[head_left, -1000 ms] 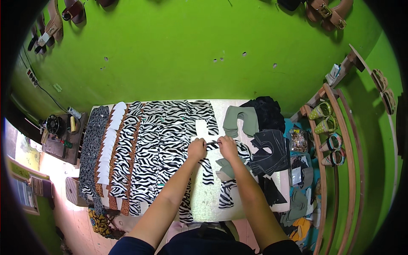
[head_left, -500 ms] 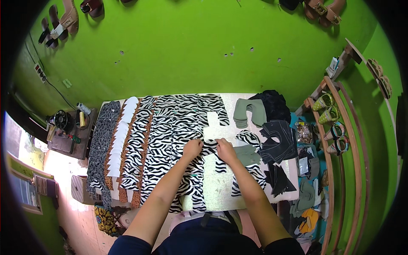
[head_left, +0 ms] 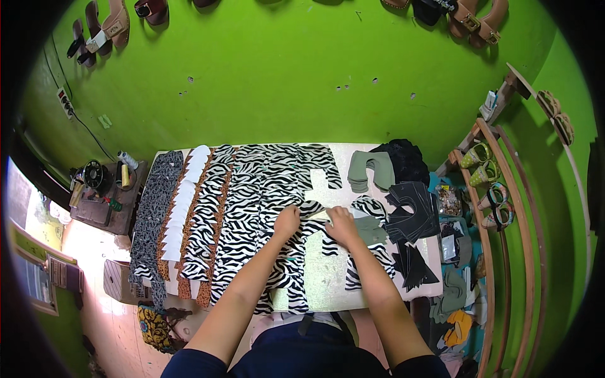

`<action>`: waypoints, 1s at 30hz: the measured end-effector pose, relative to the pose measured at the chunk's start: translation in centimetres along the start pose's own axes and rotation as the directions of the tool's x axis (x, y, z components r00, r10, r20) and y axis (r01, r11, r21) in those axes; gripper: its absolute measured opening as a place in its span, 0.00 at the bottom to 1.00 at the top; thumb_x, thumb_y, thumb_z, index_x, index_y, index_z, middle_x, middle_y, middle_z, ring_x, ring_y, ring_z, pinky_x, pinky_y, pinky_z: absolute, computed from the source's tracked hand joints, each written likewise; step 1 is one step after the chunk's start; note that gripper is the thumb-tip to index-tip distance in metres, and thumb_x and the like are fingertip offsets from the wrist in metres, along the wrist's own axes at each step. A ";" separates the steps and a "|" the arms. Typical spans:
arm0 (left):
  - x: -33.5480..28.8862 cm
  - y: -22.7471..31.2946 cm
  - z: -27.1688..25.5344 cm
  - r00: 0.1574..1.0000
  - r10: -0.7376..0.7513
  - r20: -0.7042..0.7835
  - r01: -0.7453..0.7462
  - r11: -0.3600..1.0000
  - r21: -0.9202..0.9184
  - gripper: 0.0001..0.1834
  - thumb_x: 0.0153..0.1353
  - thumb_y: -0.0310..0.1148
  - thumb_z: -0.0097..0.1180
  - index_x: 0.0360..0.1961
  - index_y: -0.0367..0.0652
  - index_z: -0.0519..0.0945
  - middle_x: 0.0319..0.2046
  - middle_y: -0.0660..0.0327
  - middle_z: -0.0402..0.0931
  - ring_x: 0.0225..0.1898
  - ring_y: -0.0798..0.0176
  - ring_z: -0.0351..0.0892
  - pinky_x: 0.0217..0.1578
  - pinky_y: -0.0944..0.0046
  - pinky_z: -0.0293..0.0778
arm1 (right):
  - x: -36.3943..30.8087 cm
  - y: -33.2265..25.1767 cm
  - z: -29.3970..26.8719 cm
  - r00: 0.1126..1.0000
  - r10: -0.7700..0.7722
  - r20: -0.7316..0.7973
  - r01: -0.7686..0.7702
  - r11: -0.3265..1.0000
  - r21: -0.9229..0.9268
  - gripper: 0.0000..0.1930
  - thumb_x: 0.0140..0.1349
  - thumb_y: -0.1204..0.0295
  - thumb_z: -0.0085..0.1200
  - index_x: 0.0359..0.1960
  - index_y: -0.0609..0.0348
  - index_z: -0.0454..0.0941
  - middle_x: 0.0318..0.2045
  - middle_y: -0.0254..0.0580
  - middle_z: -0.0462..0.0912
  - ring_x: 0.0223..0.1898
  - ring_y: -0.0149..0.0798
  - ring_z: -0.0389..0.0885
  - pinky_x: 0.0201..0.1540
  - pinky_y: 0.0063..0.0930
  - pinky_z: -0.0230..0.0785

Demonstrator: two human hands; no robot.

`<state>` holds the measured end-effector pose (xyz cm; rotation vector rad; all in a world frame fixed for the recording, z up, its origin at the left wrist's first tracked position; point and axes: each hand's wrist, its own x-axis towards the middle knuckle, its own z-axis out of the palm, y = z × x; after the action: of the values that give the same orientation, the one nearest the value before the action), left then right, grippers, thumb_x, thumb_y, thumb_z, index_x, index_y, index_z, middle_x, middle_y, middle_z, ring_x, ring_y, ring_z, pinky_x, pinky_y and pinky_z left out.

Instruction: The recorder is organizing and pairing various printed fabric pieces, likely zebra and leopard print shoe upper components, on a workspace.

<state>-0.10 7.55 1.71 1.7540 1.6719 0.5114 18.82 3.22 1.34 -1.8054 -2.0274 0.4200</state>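
At the middle of the table my left hand (head_left: 287, 222) is closed on the edge of a zebra-print fabric piece (head_left: 311, 206). Just right of it, my right hand (head_left: 342, 225) has its fingers apart, beside the same piece and near a pale patch between the hands. Whether its fingertips touch the cloth is hard to see. Left of my hands lie overlapping rows of zebra-print pieces (head_left: 242, 214). Close to my right hand are grey-green flat pieces (head_left: 370, 230) and more zebra-print cutouts (head_left: 373, 264).
On the table (head_left: 324, 283) also lie white zigzag-edged pieces (head_left: 171, 242), dark patterned strips (head_left: 154, 214), stacked grey-green U-shaped pieces (head_left: 370, 169) and black cutouts (head_left: 413, 214). A wooden rack (head_left: 504, 208) with sandals stands right. A small table (head_left: 116, 208) holds thread spools at left.
My right hand has moved slightly right and its fingers have spread. The zebra-print piece beside my left hand now sits higher. The whole view has shifted a little.
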 end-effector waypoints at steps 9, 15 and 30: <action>-0.5 -2.6 -1.0 0.988 0.014 -0.154 -0.023 0.998 -0.057 0.12 0.60 0.36 0.44 0.36 0.38 0.75 0.38 0.50 0.72 0.41 0.47 0.72 0.42 0.55 0.69 | -0.2 -1.5 2.0 0.982 -0.125 0.142 0.130 0.991 -0.025 0.18 0.46 0.62 0.61 0.38 0.51 0.75 0.41 0.39 0.71 0.49 0.43 0.66 0.50 0.38 0.59; -0.7 -3.2 -1.4 0.986 -0.033 -0.162 0.019 0.996 -0.085 0.13 0.60 0.36 0.45 0.36 0.38 0.75 0.39 0.50 0.73 0.40 0.46 0.73 0.41 0.56 0.69 | 1.1 0.0 0.6 0.872 -0.444 -0.207 0.399 0.889 -0.227 0.06 0.50 0.71 0.55 0.29 0.55 0.74 0.28 0.37 0.73 0.36 0.41 0.72 0.41 0.36 0.62; -0.6 -0.2 -0.4 0.998 0.059 0.026 -0.055 0.990 -0.133 0.13 0.61 0.37 0.45 0.37 0.39 0.74 0.34 0.48 0.77 0.37 0.45 0.75 0.39 0.55 0.70 | 0.8 2.1 -1.2 0.865 -0.125 -0.485 -0.040 0.948 -0.315 0.10 0.50 0.71 0.48 0.34 0.58 0.77 0.30 0.42 0.75 0.36 0.42 0.72 0.42 0.37 0.63</action>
<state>-0.62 7.04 1.97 1.7087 1.5350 0.6052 21.14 4.23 1.44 -1.7951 -1.8203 -0.3857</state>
